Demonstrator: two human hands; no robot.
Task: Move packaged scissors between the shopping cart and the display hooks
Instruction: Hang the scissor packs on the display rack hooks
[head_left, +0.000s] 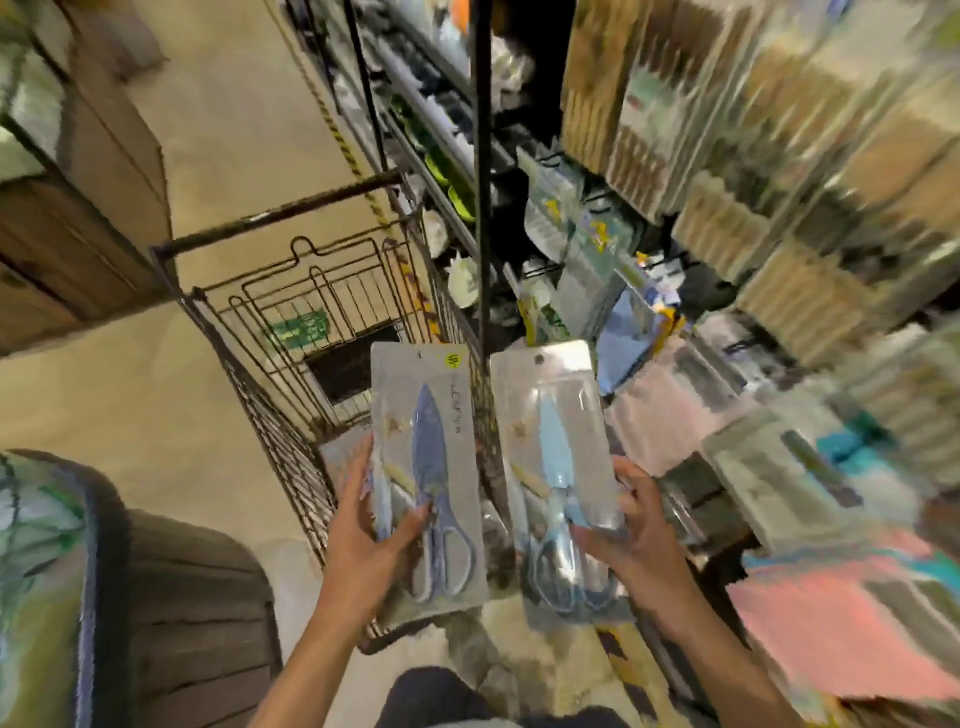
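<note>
I hold one pack of scissors in each hand above the near end of the wire shopping cart (249, 332). My left hand (371, 525) grips the lower left edge of a clear pack with purple-blue scissors (431, 467). My right hand (631, 535) grips the lower right side of a pack with light blue scissors (553, 452). Both packs stand upright, hang holes at the top, side by side and a little apart. More packaged goods hang on display hooks (587, 244) to the right, blurred.
A black upright post (483, 171) of the shelving rises just behind the two packs. Stacked packets fill the shelves at right (779, 208). Cardboard boxes (88, 171) stand at the left across the beige floor. A dark bin (192, 603) sits at lower left.
</note>
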